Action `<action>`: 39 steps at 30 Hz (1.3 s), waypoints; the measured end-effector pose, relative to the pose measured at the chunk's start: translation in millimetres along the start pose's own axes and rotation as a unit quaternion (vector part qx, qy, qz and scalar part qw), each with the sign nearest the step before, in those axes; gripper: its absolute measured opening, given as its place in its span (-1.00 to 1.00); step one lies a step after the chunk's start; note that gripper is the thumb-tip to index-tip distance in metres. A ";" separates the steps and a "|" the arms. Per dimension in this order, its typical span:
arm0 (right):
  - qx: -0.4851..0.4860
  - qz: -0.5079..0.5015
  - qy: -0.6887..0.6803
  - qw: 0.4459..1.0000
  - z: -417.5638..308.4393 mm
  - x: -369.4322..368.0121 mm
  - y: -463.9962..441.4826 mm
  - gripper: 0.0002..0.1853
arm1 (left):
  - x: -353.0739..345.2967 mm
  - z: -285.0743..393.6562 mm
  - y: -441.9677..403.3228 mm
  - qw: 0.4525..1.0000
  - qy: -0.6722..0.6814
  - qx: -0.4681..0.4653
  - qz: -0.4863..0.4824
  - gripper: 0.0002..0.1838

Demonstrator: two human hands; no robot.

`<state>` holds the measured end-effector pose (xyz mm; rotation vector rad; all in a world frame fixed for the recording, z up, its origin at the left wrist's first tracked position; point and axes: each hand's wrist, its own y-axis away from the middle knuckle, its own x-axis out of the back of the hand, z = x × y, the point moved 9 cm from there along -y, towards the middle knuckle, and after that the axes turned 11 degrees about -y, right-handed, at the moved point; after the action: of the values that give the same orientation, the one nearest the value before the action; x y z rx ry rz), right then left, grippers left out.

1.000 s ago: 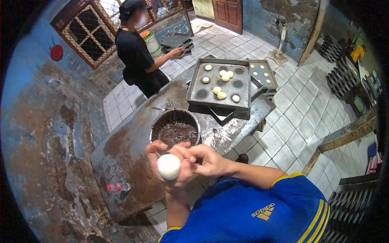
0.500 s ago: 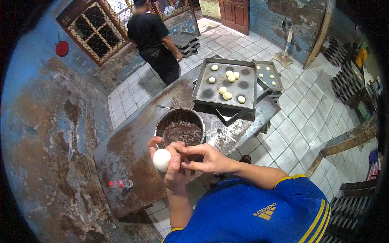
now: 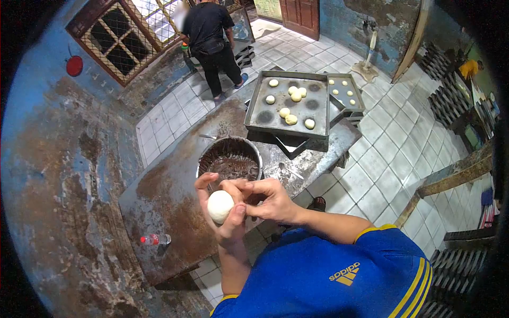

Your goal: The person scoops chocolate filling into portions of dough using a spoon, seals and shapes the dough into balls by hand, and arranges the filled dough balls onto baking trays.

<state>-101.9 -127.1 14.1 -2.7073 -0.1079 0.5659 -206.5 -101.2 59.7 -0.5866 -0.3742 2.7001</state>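
A smooth white dough ball rests in my left hand, between its thumb and curled fingers. Just to the right, my right hand has its fingertips pressed together against my left fingers; whatever is between them is hidden. Both hands are over the near edge of a worn metal table. Beyond them is a round pot, its inside smeared with dark brown filling. A square metal tray holds several pale dough balls, some touching each other.
Behind the large tray, another tray carries smaller dough pieces. A red-capped bottle lies at the table's left. Utensils lie near the pot. Past the table, another person in black stands near the window. Dark racks stand at the right.
The other person has turned away from the trays and moved toward the window. My left hand still holds the dough ball, with my right hand against its fingers.
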 end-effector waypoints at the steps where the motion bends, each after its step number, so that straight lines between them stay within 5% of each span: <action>1: 0.000 0.002 0.001 1.000 2.2 0.2 0.1 -0.78 | -5.7 -0.6 -0.1 0.999 -0.030 -0.022 -0.028 -0.22; 4: 0.132 0.042 0.016 0.990 -13.3 8.7 4.2 -0.81 | -16.4 -10.0 -0.4 0.995 -0.039 -0.066 -0.057 -0.25; 8: 0.046 -0.140 0.025 0.989 -23.7 -16.5 -5.7 -0.85 | 5.5 3.8 -7.3 0.996 -0.003 -0.092 -0.001 -0.19; 11: 0.017 -0.240 0.145 0.960 -43.6 -17.6 -2.9 -0.80 | 8.1 4.4 -6.6 0.981 0.071 -0.137 -0.121 -0.23; 12: -0.019 -0.257 0.199 0.946 -44.4 -7.9 -1.7 -0.77 | 21.3 -10.2 -5.7 0.992 -0.098 -0.077 -0.032 -0.27; 14: -0.049 -0.191 0.232 0.952 -53.4 24.2 -6.4 -0.81 | 44.2 -24.7 -2.8 0.961 -0.268 -0.015 0.069 -0.32; 17: -0.060 -0.121 0.236 0.962 -64.9 45.8 -8.5 -0.68 | 22.0 -16.4 -11.0 0.859 -0.467 -0.207 0.014 -0.40; 20: -0.035 -0.076 0.208 0.975 -71.1 43.1 -12.2 -0.27 | 10.5 -35.2 -17.8 0.902 -0.402 -0.158 -0.014 -0.37; 22: 0.008 -0.089 0.266 0.960 -82.3 35.4 -17.9 -0.25 | 3.5 -47.9 -18.4 0.895 -0.404 -0.186 -0.037 -0.28; 23: 0.008 -0.092 0.266 0.959 -82.4 36.2 -20.2 -0.25 | 4.3 -63.9 -21.6 0.939 -0.324 -0.109 -0.045 -0.24; 26: 0.015 -0.111 0.290 0.950 -82.9 42.1 -26.1 -0.23 | -7.0 -69.5 -34.9 0.944 -0.308 -0.100 -0.062 -0.14; 28: 0.016 -0.109 0.293 0.950 -80.6 53.9 -30.7 -0.25 | -27.5 -60.0 -42.1 0.871 -0.461 -0.156 -0.069 -0.17; 32: 0.038 -0.108 0.305 0.946 -74.8 95.0 -47.4 -0.43 | -56.8 -78.8 -64.7 0.846 -0.508 -0.118 -0.111 -0.11; 36: -0.026 -0.035 0.200 0.979 -76.1 173.3 -69.9 -0.52 | -106.1 -92.5 -91.9 0.822 -0.532 -0.143 -0.146 0.06; 39: -0.107 0.011 -0.051 0.993 -62.6 246.4 -79.9 -0.50 | -132.3 -89.8 -125.9 0.894 -0.414 -0.097 -0.141 0.21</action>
<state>149.0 -37.8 5.4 -2.8894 -0.1740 0.7382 -18.7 -23.0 67.7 0.5852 -0.8660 2.4955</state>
